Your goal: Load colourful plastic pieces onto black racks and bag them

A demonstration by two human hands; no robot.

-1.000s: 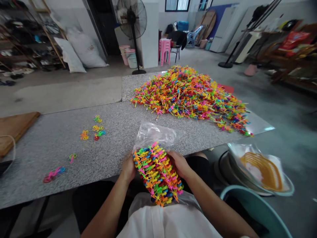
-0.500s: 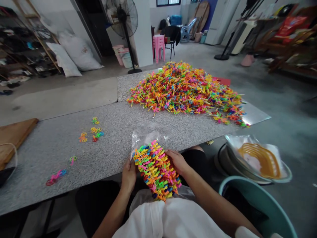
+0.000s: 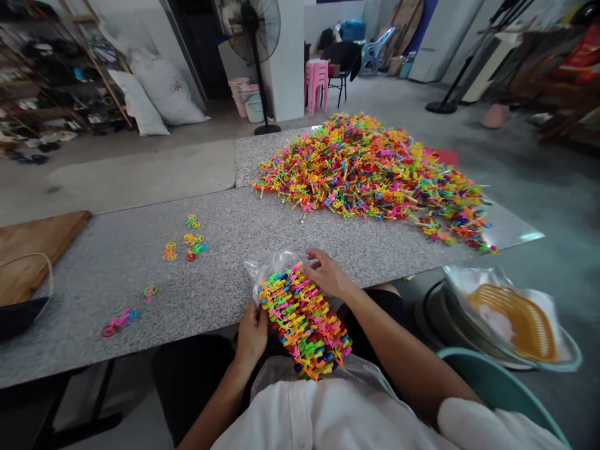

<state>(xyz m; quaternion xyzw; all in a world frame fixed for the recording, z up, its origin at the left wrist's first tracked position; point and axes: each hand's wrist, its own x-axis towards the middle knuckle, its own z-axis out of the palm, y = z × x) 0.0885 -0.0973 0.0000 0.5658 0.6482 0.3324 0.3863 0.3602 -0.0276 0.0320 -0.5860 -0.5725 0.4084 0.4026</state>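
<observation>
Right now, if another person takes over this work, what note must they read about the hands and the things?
Left hand: grips the lower left side of the clear bag of stacked coloured clips.
Right hand: on the top of the stack at the bag's open mouth, fingers spread.
Things: the bag leans from the lap on the edge of the granite table. Big pile of loose clips far right on the table; a few strays on the left. Orange basket in a basin on the right.
Done: one stack is inside the bag.
Left: bag mouth not closed; the pile is unpacked.
</observation>
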